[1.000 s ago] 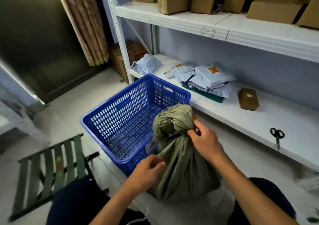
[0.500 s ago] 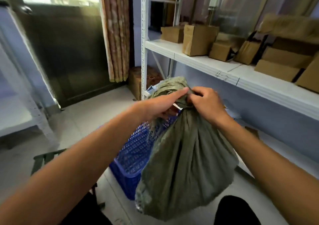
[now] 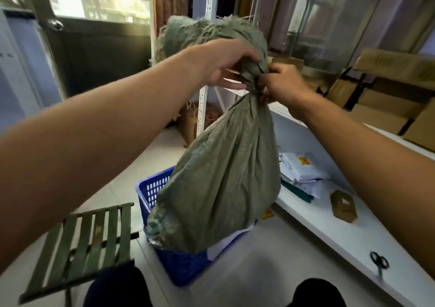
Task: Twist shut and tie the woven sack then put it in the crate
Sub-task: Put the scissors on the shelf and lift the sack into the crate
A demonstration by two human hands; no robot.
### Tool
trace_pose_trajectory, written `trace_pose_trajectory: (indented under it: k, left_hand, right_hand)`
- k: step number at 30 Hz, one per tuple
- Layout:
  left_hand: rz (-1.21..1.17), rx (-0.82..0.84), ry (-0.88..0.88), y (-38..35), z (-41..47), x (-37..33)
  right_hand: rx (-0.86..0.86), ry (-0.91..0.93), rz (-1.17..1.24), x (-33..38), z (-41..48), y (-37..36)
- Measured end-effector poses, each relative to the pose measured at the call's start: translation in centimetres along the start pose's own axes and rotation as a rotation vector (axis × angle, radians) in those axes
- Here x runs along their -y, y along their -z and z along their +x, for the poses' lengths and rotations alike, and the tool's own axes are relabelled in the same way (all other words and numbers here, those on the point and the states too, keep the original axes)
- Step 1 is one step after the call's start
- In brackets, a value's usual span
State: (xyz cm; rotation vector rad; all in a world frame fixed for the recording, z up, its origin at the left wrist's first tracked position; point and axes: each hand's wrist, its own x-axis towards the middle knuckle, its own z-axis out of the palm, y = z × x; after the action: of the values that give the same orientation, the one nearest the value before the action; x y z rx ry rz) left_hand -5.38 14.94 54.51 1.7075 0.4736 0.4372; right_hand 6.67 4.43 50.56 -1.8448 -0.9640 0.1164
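A grey-green woven sack (image 3: 223,179) hangs in the air, its neck twisted and bound with a dark tie. My left hand (image 3: 221,64) grips the neck from the left, just below the frayed bunched top. My right hand (image 3: 282,85) pinches the neck at the tie from the right. The sack's bulging bottom hangs over the blue plastic crate (image 3: 179,266), which stands on the floor and is largely hidden behind it.
A green slatted folding stool (image 3: 87,243) stands at the lower left. The white shelf (image 3: 341,243) on the right carries scissors (image 3: 379,264), a small brown box (image 3: 343,205) and white mailers (image 3: 301,170). Cardboard boxes (image 3: 388,95) fill the upper shelf.
Both hands have raised the sack from the floor beside the crate to chest height; it now hangs over the crate. The left hand moved from the sack's side up to the neck.
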Motion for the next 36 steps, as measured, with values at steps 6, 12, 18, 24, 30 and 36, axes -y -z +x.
trace_pose_trajectory:
  k: [6,12,18,24,30,36]
  left_hand:
    - [-0.171,-0.120,-0.054,1.5,2.5,-0.4]
    - [-0.285,-0.084,-0.183,4.8,4.7,1.2]
    - [-0.143,-0.165,-0.127,6.1,6.4,3.5]
    - [-0.161,-0.159,0.024,5.1,8.2,7.4]
    - [-0.248,-0.195,0.120,5.6,10.0,8.8]
    - [-0.234,-0.204,0.254,5.0,11.8,10.0]
  right_hand:
    - [0.011,-0.032,0.098,0.8,2.8,-1.2]
    - [-0.043,-0.161,0.152,-1.9,6.4,-3.3]
    - [-0.083,-0.399,0.125,-12.3,9.6,-7.8]
    - [-0.169,-0.463,0.180,-18.4,10.6,-11.9]
    - [-0.179,-0.429,0.213,-16.9,11.3,-11.9]
    - [-0.152,-0.339,0.198,-14.4,12.8,-11.5]
